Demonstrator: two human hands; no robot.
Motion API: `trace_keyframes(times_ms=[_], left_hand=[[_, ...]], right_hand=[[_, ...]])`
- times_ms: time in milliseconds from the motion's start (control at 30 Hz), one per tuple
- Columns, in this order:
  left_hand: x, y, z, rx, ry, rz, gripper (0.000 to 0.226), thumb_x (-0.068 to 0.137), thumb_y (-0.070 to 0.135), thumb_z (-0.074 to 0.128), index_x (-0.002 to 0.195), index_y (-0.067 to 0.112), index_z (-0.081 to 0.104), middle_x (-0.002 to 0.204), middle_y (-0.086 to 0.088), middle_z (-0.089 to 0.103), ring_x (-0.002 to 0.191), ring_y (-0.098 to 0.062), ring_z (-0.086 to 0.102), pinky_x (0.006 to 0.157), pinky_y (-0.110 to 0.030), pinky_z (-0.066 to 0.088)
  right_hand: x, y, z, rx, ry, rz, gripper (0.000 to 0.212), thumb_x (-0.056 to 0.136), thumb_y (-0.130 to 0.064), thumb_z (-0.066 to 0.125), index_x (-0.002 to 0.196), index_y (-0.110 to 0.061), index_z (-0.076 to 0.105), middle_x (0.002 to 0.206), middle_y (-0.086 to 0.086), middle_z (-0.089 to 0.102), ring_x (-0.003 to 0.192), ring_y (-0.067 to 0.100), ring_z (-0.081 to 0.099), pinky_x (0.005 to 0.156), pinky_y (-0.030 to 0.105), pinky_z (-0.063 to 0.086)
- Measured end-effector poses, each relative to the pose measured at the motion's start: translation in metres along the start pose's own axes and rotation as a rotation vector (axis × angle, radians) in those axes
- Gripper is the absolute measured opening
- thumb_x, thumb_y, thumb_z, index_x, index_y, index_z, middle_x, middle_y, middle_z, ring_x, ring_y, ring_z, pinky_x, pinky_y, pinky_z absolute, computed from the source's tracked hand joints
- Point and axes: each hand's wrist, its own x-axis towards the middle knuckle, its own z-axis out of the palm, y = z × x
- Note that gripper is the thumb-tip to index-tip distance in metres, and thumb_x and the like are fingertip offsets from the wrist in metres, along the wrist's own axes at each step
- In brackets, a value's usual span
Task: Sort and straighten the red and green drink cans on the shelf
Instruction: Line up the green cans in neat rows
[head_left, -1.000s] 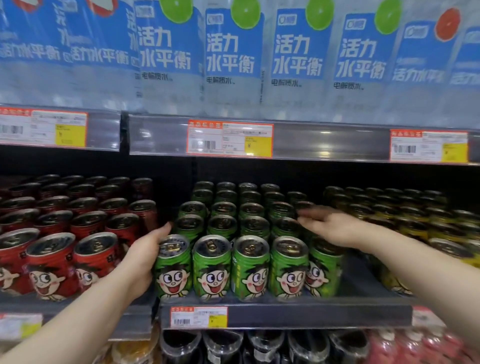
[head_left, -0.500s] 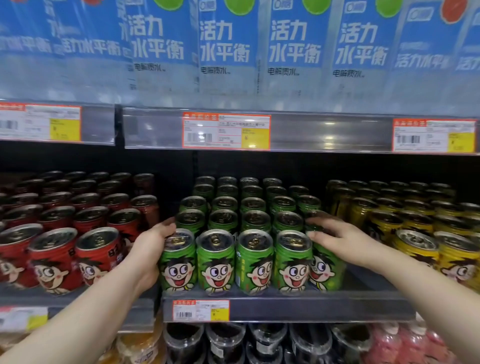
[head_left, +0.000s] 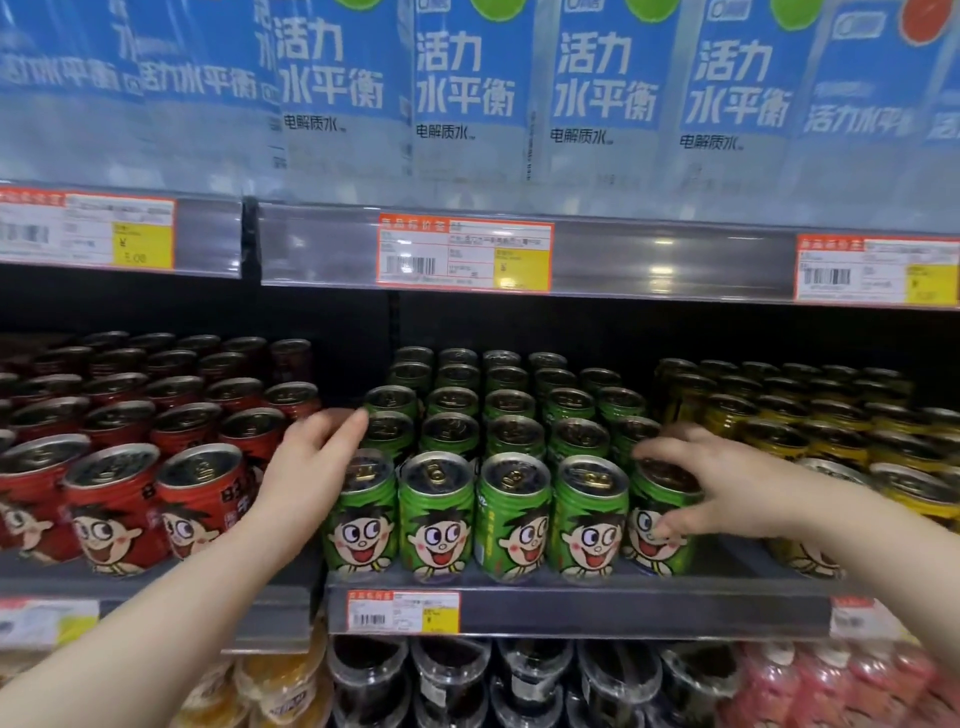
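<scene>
Green cartoon-face cans stand in rows on the middle shelf section, five across the front. Red cans of the same design fill the section to the left. My left hand lies flat against the left side of the leftmost front green can, fingers straight and reaching toward the row behind. My right hand grips the rightmost front green can, fingers over its top and thumb on its face.
Yellow cans fill the shelf section at right. The shelf edge carries price tags. Blue-labelled bottles stand on the shelf above. Dark jars and pink and orange packs sit on the shelf below.
My right hand slid forward and down from the back green cans onto the front right can and curled round it. My left hand stayed against the left front green can.
</scene>
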Motion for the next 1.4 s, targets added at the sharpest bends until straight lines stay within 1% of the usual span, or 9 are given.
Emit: trace_keyframes(times_ms=[100, 233, 333, 533, 800, 967, 1033, 1300, 1400], left_hand=[[-0.002, 0.008, -0.006, 0.386, -0.209, 0.177, 0.075, 0.055, 0.077, 0.049, 0.111, 0.029, 0.063, 0.115, 0.002, 0.057, 0.118, -0.019, 0.047, 0.101, -0.04, 0.04], [-0.008, 0.017, 0.0, 0.82, -0.436, 0.291, 0.126, 0.025, 0.099, 0.027, 0.134, 0.039, 0.041, 0.138, 0.009, 0.045, 0.13, -0.016, 0.033, 0.106, -0.035, 0.027], [-0.008, 0.016, 0.005, 1.022, -0.427, 0.368, 0.121, 0.032, 0.093, 0.022, 0.14, 0.039, 0.033, 0.141, 0.013, 0.04, 0.129, -0.014, 0.03, 0.104, -0.035, 0.025], [-0.006, 0.023, 0.006, 1.003, -0.523, 0.343, 0.085, 0.067, 0.073, 0.056, 0.139, 0.034, 0.035, 0.139, 0.015, 0.042, 0.129, -0.014, 0.031, 0.105, -0.034, 0.026], [0.001, 0.018, 0.006, 1.007, -0.59, 0.326, 0.086, 0.071, 0.069, 0.056, 0.144, 0.035, 0.025, 0.145, 0.011, 0.036, 0.134, -0.015, 0.028, 0.109, -0.036, 0.027], [0.001, 0.009, -0.003, 0.928, -0.53, 0.363, 0.134, 0.027, 0.102, 0.017, 0.144, 0.038, 0.021, 0.147, 0.01, 0.033, 0.136, -0.013, 0.026, 0.111, -0.031, 0.025], [0.002, 0.006, -0.007, 0.892, -0.43, 0.384, 0.136, 0.021, 0.103, 0.011, 0.14, 0.04, 0.03, 0.142, 0.009, 0.039, 0.133, -0.014, 0.03, 0.11, -0.033, 0.027], [-0.002, 0.0, -0.002, 0.818, -0.404, 0.323, 0.137, 0.018, 0.103, 0.021, 0.135, 0.035, 0.044, 0.133, 0.005, 0.042, 0.127, -0.02, 0.034, 0.105, -0.037, 0.035], [-0.002, 0.003, -0.005, 0.684, -0.422, 0.286, 0.138, 0.017, 0.099, 0.039, 0.137, 0.032, 0.039, 0.134, 0.006, 0.036, 0.132, -0.019, 0.031, 0.109, -0.033, 0.03]], right_hand=[[0.002, -0.001, -0.004, -0.044, -0.027, 0.003, 0.081, 0.076, -0.043, 0.072, 0.142, -0.037, 0.026, 0.148, -0.003, 0.026, 0.132, 0.016, 0.036, 0.105, 0.023, 0.035], [0.004, -0.026, -0.007, -0.149, 0.071, -0.096, 0.088, 0.071, -0.059, 0.068, 0.144, -0.035, 0.025, 0.147, -0.005, 0.031, 0.134, 0.018, 0.033, 0.109, 0.031, 0.032], [0.01, -0.048, -0.001, -0.106, 0.087, -0.197, 0.085, 0.075, -0.061, 0.064, 0.145, -0.036, 0.023, 0.147, -0.006, 0.032, 0.133, 0.018, 0.036, 0.109, 0.033, 0.033], [0.02, -0.054, 0.004, -0.084, 0.074, -0.109, 0.082, 0.073, -0.065, 0.062, 0.141, -0.029, 0.033, 0.14, -0.002, 0.04, 0.122, 0.018, 0.047, 0.099, 0.032, 0.044], [0.02, -0.075, -0.003, -0.105, 0.16, -0.206, 0.086, 0.071, -0.068, 0.061, 0.142, -0.028, 0.033, 0.144, -0.001, 0.037, 0.129, 0.02, 0.041, 0.105, 0.035, 0.038], [0.034, -0.105, 0.01, -0.107, 0.106, -0.365, 0.083, 0.08, -0.054, 0.063, 0.147, -0.025, 0.024, 0.15, 0.003, 0.03, 0.132, 0.026, 0.036, 0.107, 0.038, 0.032], [0.036, -0.104, 0.013, -0.073, 0.112, -0.329, 0.082, 0.079, -0.053, 0.064, 0.146, -0.023, 0.027, 0.148, 0.005, 0.033, 0.13, 0.028, 0.038, 0.105, 0.039, 0.035], [0.036, -0.104, 0.015, -0.117, 0.16, -0.207, 0.086, 0.074, -0.063, 0.063, 0.141, -0.017, 0.035, 0.14, 0.009, 0.042, 0.123, 0.031, 0.044, 0.101, 0.043, 0.04], [0.036, -0.109, 0.014, -0.12, 0.206, -0.244, 0.087, 0.073, -0.063, 0.063, 0.142, -0.02, 0.033, 0.142, 0.007, 0.038, 0.127, 0.031, 0.038, 0.103, 0.043, 0.034]])
